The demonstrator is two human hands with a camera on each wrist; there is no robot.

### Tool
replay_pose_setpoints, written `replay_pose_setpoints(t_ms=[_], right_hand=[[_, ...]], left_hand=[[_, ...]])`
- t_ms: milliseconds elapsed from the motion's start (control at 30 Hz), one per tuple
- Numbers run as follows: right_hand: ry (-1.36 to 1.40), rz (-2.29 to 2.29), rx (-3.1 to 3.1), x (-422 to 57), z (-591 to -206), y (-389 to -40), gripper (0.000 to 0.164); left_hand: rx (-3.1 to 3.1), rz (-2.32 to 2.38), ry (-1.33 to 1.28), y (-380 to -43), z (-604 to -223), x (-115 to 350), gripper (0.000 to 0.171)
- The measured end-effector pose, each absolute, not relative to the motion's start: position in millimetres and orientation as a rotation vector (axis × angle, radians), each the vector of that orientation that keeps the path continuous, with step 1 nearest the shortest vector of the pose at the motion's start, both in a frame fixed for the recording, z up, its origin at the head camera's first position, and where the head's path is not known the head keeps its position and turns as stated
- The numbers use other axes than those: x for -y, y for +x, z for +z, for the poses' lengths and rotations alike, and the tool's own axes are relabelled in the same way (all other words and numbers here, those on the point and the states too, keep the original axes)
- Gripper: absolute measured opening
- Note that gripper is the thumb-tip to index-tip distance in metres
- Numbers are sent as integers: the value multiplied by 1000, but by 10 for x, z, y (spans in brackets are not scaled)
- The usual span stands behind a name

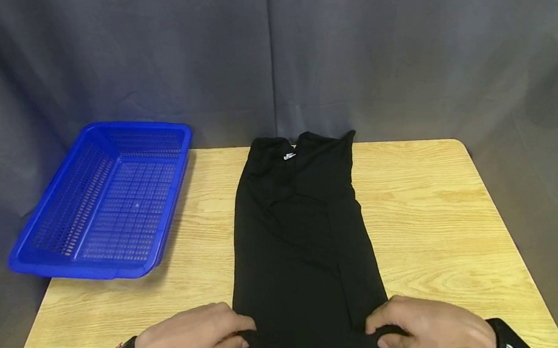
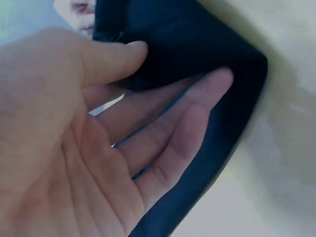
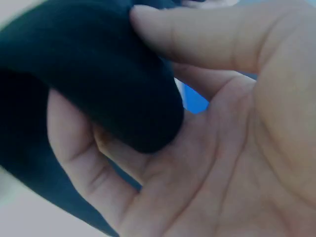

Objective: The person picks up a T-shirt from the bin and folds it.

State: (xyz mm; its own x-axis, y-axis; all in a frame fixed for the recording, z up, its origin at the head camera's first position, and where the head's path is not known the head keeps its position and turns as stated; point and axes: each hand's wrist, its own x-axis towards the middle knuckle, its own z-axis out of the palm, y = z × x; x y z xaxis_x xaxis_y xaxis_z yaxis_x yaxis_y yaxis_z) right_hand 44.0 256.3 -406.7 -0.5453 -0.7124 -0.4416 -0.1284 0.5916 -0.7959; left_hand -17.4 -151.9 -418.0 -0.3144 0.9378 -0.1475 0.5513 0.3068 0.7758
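Observation:
A black shirt (image 1: 301,250) lies lengthwise on the table, its sides folded inward and a small white label showing near the collar at the far end. At its near left edge my left hand (image 1: 199,336) pinches the cloth; in the left wrist view the thumb is over the fabric (image 2: 168,34) and the fingers are under it. My right hand (image 1: 422,325) grips the near right edge the same way. Cloth (image 3: 98,69) passes between thumb and fingers in the right wrist view. The lowest hem is partly cut off by the head view's bottom edge.
A blue plastic basket (image 1: 165,229) with slotted walls stands at the table's left, apart from the shirt. The wooden table (image 1: 429,210) reaches to a grey curtain (image 1: 373,47) at the back and sides.

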Motion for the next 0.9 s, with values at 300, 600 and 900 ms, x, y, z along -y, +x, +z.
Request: replay_pose_setpoints(t_ms=[300,600,900], right_hand=[[-893,-687,-2533,-2646,-3832,-106,18],[-829,-636,-2795,-2667,-3946,-510,19],[-779,-807,-2872,-2689,-4135,-915,21]], left_hand=[[-2431,770,1106,-509,-4113,1558,12],[-2653,1008,982,-765,-4289,1486,19],[-2811,1222,750,-1049,-4514,1338,9]])
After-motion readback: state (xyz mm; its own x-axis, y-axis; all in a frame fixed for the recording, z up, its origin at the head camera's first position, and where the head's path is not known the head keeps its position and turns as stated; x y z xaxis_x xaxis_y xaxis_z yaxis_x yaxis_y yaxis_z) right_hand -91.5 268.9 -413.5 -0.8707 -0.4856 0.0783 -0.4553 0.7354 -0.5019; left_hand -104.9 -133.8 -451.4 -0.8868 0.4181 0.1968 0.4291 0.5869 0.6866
